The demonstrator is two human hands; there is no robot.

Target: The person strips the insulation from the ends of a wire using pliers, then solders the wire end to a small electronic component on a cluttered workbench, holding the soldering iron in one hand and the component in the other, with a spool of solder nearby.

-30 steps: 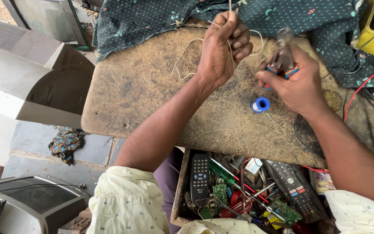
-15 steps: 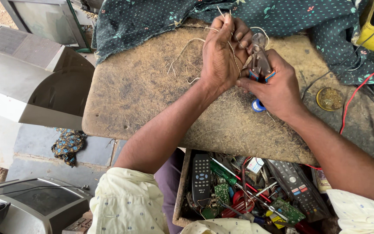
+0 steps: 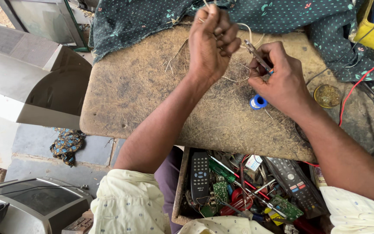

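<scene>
Clamps the left hand (image 3: 213,43) into a fist on a bunch of pale wires (image 3: 248,31), raised over the far edge of the worktop (image 3: 139,86). Pinches a slim metal tool (image 3: 256,54) in the right hand (image 3: 280,78), tip aimed up and left toward the loose strands hanging from the fist.

Shows the hands parted now, close but not touching, where half a second ago they were pressed together with fingers overlapping. Uncovers the blue spool (image 3: 258,102), which had been half hidden under the right hand and now lies bare on the worktop just below it. Suggests a bite of the tool on the wires has just ended and the bundle is being held up to be looked at or regripped; cannot tell whether a strand was cut or stripped, the ends being too fine to read.

Leaves the surroundings as they were: dotted dark cloth (image 3: 152,17) across the far side, a round yellowish tin (image 3: 327,95) to the right beside a red lead (image 3: 356,82), an open drawer (image 3: 179,186) of remote controls (image 3: 200,171) and circuit boards nearest the body, a grey set casing (image 3: 22,73) to the left.
</scene>
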